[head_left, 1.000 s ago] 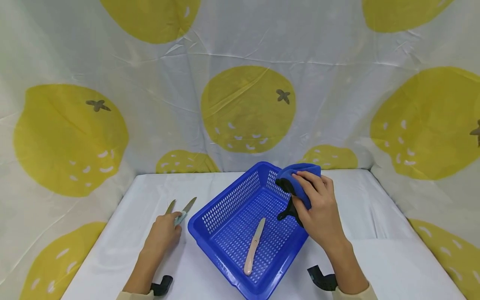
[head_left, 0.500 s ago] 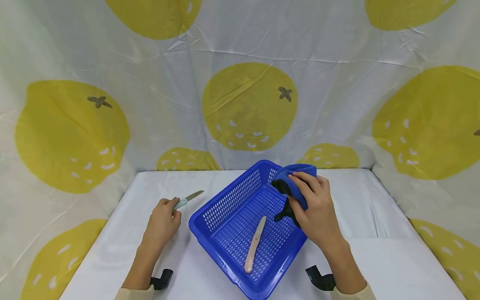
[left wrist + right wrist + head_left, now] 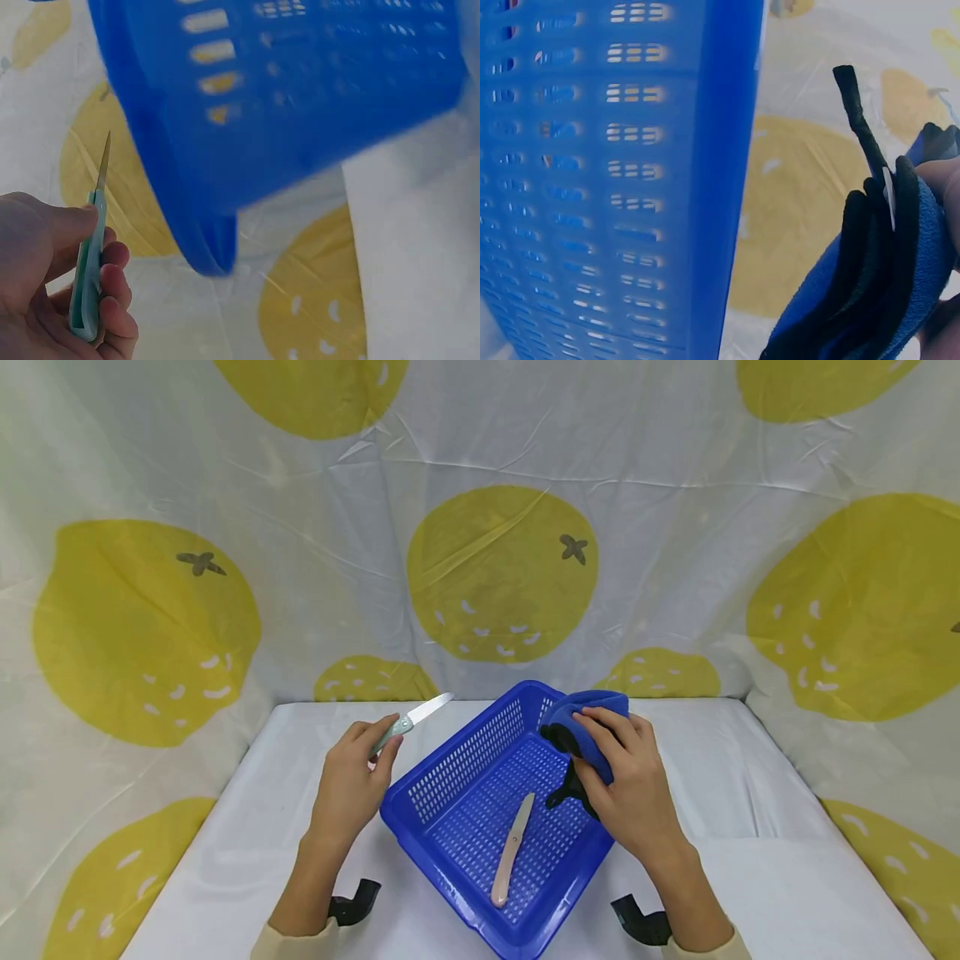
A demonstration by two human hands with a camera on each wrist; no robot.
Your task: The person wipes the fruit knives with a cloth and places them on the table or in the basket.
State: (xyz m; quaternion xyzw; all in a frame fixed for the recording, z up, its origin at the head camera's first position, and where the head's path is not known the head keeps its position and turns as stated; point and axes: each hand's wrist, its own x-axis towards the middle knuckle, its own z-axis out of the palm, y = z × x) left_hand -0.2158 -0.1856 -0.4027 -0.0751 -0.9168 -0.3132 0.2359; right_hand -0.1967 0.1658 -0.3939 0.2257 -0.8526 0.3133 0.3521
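Observation:
My left hand (image 3: pixel 352 785) grips a knife (image 3: pixel 405 727) by its mint-green handle, blade pointing up and to the right. In the left wrist view the same knife (image 3: pixel 90 262) lies between thumb and curled fingers. My right hand (image 3: pixel 641 785) grips a folded blue cloth (image 3: pixel 592 722) with black edging, over the right rim of a blue plastic basket (image 3: pixel 442 893). A black strap (image 3: pixel 567 787) dangles from the cloth. Inside the basket lies another knife (image 3: pixel 513 852) with a pale pink handle. The right wrist view shows the bunched cloth (image 3: pixel 926 255) beside the basket wall.
The basket sits diagonally on a table (image 3: pixel 735 777) covered in white cloth. Behind it hangs a curtain (image 3: pixel 660 568) printed with large yellow lemons. Black camera mounts (image 3: pixel 356 906) are strapped to both wrists.
My left hand has lifted the mint-green knife off the table and brought it up and right, near the basket's left side. A second blade beside it has gone from view. The right hand shifted slightly left.

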